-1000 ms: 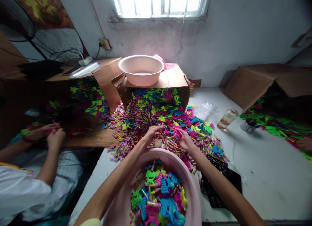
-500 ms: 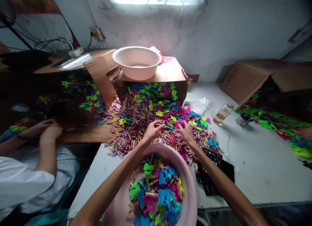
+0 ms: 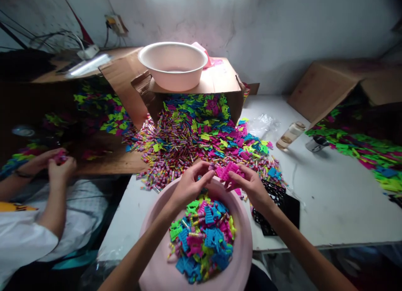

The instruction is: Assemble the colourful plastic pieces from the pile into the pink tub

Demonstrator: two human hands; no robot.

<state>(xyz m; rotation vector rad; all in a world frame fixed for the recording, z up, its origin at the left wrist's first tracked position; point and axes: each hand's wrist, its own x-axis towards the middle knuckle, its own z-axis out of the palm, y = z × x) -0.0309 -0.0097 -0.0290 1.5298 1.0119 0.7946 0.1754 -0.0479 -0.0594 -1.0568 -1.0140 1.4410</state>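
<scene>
My right hand (image 3: 255, 187) pinches a bright pink ridged plastic piece (image 3: 230, 173) above the far rim of a pink tub (image 3: 246, 240). Close by on the left, my left hand (image 3: 190, 183) has its thumb and fingers closed at the tips; a tiny item seems to be between them, too small to name. Inside the tub lie blue, green, yellow and pink plastic pieces (image 3: 214, 237) mixed with small patterned sticks. Beyond both hands spreads a heap of similar small sticks (image 3: 169, 150), with flat coloured plastic pieces (image 3: 201, 111) spilling from a cardboard box (image 3: 224, 79).
A white basin (image 3: 176, 79) stands on the box. To the right are a bottle (image 3: 290, 136), a metal cup (image 3: 316, 143), black openwork sheets (image 3: 276, 207) and another box (image 3: 326, 88) of plastic pieces. A co-worker's hands (image 3: 61, 163) are at the left.
Both hands have drawn back from the heap toward the tub and closer together. The pink piece has come along in my right hand. The view has tilted down slightly.
</scene>
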